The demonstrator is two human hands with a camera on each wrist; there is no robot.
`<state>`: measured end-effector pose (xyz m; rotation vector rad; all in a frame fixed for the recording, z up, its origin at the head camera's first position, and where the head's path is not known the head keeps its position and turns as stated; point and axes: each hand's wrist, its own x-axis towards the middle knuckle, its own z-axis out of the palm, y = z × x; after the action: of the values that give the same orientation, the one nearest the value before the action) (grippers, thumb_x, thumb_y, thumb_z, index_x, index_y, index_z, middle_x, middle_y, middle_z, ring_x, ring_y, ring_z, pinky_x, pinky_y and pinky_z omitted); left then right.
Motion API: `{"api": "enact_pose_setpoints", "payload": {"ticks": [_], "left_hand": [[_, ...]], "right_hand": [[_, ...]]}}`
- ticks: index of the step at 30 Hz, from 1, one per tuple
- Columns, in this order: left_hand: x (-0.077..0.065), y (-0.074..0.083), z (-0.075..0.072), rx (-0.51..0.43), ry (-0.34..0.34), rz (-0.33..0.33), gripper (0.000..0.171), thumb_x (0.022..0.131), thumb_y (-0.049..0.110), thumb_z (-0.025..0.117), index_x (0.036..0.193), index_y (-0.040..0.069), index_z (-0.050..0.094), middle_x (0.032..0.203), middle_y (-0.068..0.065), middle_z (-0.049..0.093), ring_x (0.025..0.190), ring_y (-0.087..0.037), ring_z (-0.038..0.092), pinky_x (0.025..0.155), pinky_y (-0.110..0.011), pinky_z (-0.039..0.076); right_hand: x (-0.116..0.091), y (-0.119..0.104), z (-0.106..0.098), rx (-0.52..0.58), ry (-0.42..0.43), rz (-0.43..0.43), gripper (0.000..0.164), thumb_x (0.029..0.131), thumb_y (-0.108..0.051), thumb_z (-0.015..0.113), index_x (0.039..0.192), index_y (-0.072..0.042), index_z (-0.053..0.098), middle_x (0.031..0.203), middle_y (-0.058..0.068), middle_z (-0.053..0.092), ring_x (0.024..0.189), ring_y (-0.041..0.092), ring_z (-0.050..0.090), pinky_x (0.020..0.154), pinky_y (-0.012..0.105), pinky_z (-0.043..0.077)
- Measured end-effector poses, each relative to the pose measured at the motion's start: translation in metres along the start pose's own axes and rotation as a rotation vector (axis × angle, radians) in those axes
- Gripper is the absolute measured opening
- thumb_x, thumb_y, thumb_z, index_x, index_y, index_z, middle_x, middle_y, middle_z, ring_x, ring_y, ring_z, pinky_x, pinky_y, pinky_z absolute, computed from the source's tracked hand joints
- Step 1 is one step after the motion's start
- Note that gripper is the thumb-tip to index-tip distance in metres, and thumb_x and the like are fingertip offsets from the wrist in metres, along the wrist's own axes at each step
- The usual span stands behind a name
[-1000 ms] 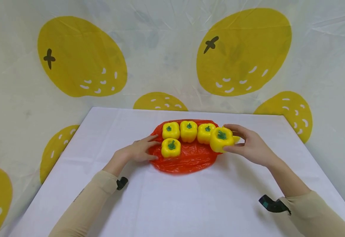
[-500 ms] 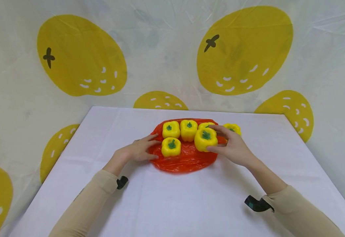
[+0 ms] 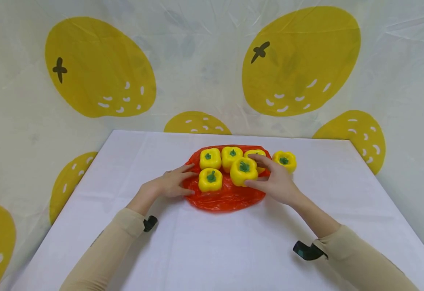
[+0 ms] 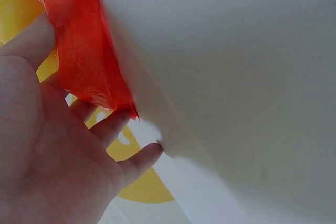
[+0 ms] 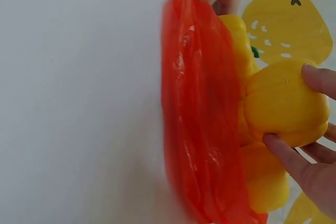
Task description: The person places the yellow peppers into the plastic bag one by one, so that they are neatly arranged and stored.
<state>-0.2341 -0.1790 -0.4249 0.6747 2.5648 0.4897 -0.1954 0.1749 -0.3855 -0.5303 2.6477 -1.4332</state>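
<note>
My right hand (image 3: 279, 184) holds a yellow bell pepper (image 3: 243, 171) with a green stem over the red plastic bag (image 3: 234, 196); thumb and fingers grip its sides in the right wrist view. Several more yellow bell peppers sit on the bag: one at back left (image 3: 210, 158), another beside it (image 3: 230, 157), one partly hidden behind my right hand (image 3: 254, 152), and one in front on the left (image 3: 210, 180). At the bag's left edge, my left hand (image 3: 170, 184) rests with spread fingers touching the red plastic (image 4: 86, 51).
One more yellow bell pepper (image 3: 285, 161) lies on the white table (image 3: 212, 250), right of the bag and just behind my right hand. A pale curtain (image 3: 201, 60) printed with big yellow fruit hangs beyond the table's back edge.
My right hand has carried the bell pepper leftward from the bag's right edge to over its middle. The pepper on the table at right has come into view. My left hand stays put.
</note>
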Motion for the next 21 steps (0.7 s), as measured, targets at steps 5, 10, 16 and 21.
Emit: {"api": "enact_pose_setpoints", "payload": {"ticks": [5, 10, 16, 21], "left_hand": [[0.0, 0.0, 0.0, 0.0, 0.0, 0.003, 0.069, 0.096, 0.041, 0.07, 0.156, 0.019, 0.045, 0.17, -0.007, 0.018, 0.153, -0.034, 0.02, 0.116, -0.068, 0.021], [0.0, 0.0, 0.0, 0.002, -0.003, 0.002, 0.069, 0.097, 0.041, 0.07, 0.156, 0.018, 0.045, 0.17, -0.007, 0.017, 0.154, -0.034, 0.019, 0.116, -0.068, 0.02], [0.0, 0.001, 0.0, 0.018, -0.004, 0.006, 0.068, 0.097, 0.041, 0.069, 0.156, 0.017, 0.045, 0.17, -0.007, 0.017, 0.154, -0.034, 0.019, 0.116, -0.068, 0.021], [0.001, 0.001, 0.001, 0.031, 0.002, 0.01, 0.068, 0.097, 0.041, 0.069, 0.156, 0.017, 0.045, 0.17, -0.007, 0.018, 0.154, -0.033, 0.019, 0.116, -0.067, 0.022]], "right_hand": [[0.001, 0.003, 0.011, 0.018, 0.001, -0.025, 0.076, 0.086, -0.023, 0.086, 0.151, -0.014, 0.048, 0.147, 0.007, 0.053, 0.127, 0.028, 0.053, 0.089, 0.04, 0.059], [0.001, 0.006, 0.022, 0.031, 0.003, -0.021, 0.075, 0.087, -0.021, 0.085, 0.151, -0.016, 0.048, 0.148, 0.007, 0.052, 0.128, 0.028, 0.053, 0.091, 0.046, 0.058], [0.002, 0.009, 0.032, 0.024, 0.01, 0.0, 0.073, 0.088, -0.021, 0.084, 0.151, -0.018, 0.048, 0.149, 0.004, 0.051, 0.13, 0.026, 0.051, 0.091, 0.043, 0.058], [0.004, 0.013, 0.037, -0.002, 0.005, 0.004, 0.072, 0.088, -0.022, 0.084, 0.15, -0.019, 0.048, 0.148, 0.001, 0.052, 0.13, 0.023, 0.051, 0.092, 0.04, 0.057]]}}
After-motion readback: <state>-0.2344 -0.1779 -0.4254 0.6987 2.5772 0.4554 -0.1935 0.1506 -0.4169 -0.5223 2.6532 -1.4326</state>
